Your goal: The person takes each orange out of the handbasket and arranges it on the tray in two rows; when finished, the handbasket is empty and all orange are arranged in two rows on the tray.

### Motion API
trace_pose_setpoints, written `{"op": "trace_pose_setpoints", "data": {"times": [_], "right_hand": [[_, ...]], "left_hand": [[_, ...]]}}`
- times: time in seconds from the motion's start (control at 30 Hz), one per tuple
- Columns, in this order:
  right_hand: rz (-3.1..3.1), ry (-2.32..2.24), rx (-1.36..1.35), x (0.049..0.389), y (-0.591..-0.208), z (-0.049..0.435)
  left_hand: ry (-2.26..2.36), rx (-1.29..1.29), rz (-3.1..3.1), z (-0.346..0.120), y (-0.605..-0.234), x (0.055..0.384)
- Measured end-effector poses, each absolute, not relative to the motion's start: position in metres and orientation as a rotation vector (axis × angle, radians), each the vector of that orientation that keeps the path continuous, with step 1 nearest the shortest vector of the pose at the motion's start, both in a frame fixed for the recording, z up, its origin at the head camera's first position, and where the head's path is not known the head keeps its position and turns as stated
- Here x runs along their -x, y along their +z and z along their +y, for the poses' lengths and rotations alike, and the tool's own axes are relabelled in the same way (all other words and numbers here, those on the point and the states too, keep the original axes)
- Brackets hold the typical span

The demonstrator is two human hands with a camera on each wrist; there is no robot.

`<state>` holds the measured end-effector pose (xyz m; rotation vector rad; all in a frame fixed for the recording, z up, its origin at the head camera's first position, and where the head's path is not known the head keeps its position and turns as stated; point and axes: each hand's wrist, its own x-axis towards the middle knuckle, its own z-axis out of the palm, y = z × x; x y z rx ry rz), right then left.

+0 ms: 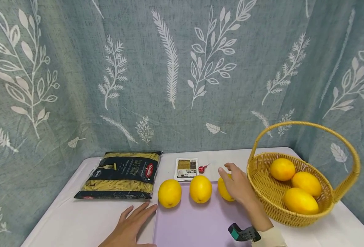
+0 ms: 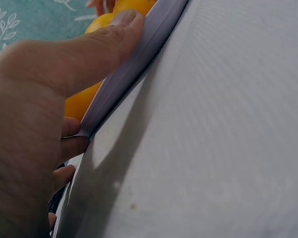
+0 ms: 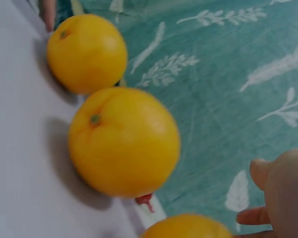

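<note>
Three yellow-orange oranges sit in a row along the far edge of a lilac tray (image 1: 197, 223): a left orange (image 1: 169, 193), a middle orange (image 1: 201, 189) and a right orange (image 1: 224, 191). My right hand (image 1: 239, 185) hovers over the right orange, partly hiding it, with thumb and fingers spread apart. In the right wrist view that hand (image 3: 288, 193) shows nothing between thumb and fingers. My left hand (image 1: 131, 224) lies at the tray's left side, fingers extended. The left wrist view has its thumb (image 2: 124, 29) over the tray rim (image 2: 139, 57).
To the right stands a wicker basket (image 1: 288, 218) with a tall handle and three oranges (image 1: 301, 201) inside. A pasta bag (image 1: 120, 175) lies at the back left. Behind the tray are a small flat packet (image 1: 186, 168) and a red lollipop (image 1: 202, 169). A patterned curtain (image 1: 176, 120) hangs behind the table.
</note>
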<state>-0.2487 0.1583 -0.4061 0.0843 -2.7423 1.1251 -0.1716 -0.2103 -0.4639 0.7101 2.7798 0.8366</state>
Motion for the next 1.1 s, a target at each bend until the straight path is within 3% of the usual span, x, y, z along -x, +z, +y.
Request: {"op": "trace_pose_setpoints", "data": {"times": [0.47,1.1], "right_hand": [[-2.625,1.259,-0.166,0.237,-0.365,0.180],[-2.353,1.218,0.081,0.232,-0.345,0.246]], "left_hand": [[0.831,-0.690,2.768,-0.211,-0.463,0.172],[0.849,-0.714,2.780,-0.210,-0.464,0.171]]}}
